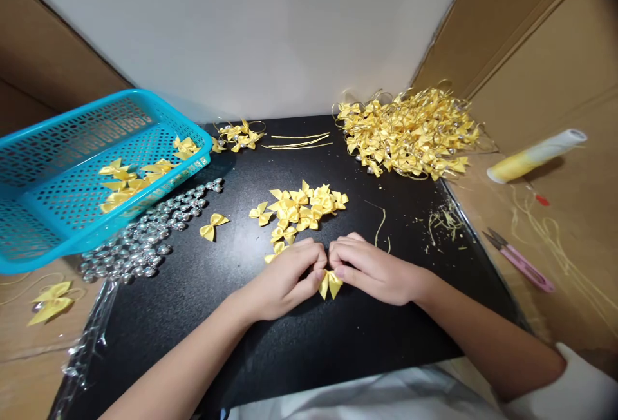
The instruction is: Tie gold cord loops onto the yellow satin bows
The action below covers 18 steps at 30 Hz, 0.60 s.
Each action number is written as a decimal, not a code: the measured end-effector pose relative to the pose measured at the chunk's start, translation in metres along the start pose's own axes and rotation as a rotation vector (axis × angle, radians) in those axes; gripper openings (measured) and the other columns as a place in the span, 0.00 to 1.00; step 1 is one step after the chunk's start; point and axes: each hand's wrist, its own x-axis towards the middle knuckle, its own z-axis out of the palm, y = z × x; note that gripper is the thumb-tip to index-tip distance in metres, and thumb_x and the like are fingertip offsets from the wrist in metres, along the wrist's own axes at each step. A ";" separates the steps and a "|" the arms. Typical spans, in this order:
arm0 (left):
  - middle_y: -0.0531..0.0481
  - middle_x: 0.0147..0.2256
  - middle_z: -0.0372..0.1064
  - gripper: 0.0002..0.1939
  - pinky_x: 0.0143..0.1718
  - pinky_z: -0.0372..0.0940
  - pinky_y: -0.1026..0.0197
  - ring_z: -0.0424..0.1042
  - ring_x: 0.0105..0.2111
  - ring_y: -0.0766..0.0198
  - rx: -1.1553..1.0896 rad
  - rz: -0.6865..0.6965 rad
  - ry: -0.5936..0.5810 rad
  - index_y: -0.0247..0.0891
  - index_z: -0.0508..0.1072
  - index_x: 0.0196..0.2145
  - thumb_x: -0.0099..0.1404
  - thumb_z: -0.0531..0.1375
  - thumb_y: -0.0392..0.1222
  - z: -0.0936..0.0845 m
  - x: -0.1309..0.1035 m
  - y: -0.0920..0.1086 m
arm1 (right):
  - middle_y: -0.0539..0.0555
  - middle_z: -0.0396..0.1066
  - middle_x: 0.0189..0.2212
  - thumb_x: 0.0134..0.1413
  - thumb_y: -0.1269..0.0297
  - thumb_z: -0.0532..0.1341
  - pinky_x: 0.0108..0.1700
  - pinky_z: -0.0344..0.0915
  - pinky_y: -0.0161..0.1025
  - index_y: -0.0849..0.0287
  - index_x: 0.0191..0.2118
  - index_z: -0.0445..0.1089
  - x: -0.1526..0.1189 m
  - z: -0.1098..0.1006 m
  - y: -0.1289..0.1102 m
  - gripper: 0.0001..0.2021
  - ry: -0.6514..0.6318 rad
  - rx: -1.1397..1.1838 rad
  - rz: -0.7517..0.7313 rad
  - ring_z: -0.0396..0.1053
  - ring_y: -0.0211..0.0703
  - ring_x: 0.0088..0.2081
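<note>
1. Grip: left hand [292,275] and right hand [371,268] both pinch one yellow bow [331,285], thumbs against curled fingers. Knuckles nearly meet; most fingertips hidden.
2. Bow sits at dial centre, two pointed tails toward 6 o'clock. Resting on the black surface [299,349] or lifted: can't tell.
3. Handling, my judgement: match pressure both sides, pull evenly, keep thumbs off the tails. Shiny ribbon probably creases if squeezed hard.
4. Closest: bow pile [302,207] at 11–12 o'clock, near end right by the left hand; knuckles could nudge it. Loose threads [382,221] at 1–2.
5. Lone bow [212,223] at 10. Silver beads [159,220] past it, along the blue basket [205,149], which holds more bows.
6. Far side: small bow cluster [241,136] at 11, cut strings [299,146] between 11 and 12, big looped heap [405,133] at 1.
7. Edges: near edge at 6, by the lap. Right edge slants from 1 to 4; scraps [447,220] inside it at 2, pink snips [528,268] outside at 3.
8. Most elbow room: 7–8 o'clock.
</note>
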 end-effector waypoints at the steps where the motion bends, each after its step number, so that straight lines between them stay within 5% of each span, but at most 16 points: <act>1: 0.54 0.27 0.58 0.13 0.32 0.58 0.62 0.59 0.28 0.64 -0.098 -0.014 -0.008 0.41 0.56 0.28 0.72 0.46 0.44 0.001 -0.001 0.001 | 0.48 0.61 0.29 0.69 0.63 0.47 0.44 0.57 0.41 0.56 0.30 0.55 -0.001 0.000 0.000 0.12 -0.010 0.060 -0.017 0.60 0.40 0.35; 7: 0.55 0.27 0.54 0.20 0.29 0.56 0.64 0.55 0.27 0.66 -0.417 -0.123 -0.023 0.41 0.55 0.28 0.71 0.46 0.57 0.007 -0.001 0.001 | 0.48 0.59 0.28 0.69 0.57 0.46 0.43 0.59 0.40 0.55 0.30 0.53 -0.001 0.001 0.001 0.15 -0.001 0.141 -0.022 0.59 0.39 0.33; 18: 0.55 0.26 0.53 0.23 0.29 0.55 0.64 0.53 0.27 0.66 -0.492 -0.152 -0.014 0.40 0.54 0.27 0.69 0.48 0.61 0.010 0.000 -0.002 | 0.48 0.60 0.28 0.66 0.64 0.49 0.40 0.60 0.39 0.55 0.29 0.52 0.000 0.001 -0.003 0.11 0.038 0.122 -0.037 0.59 0.39 0.32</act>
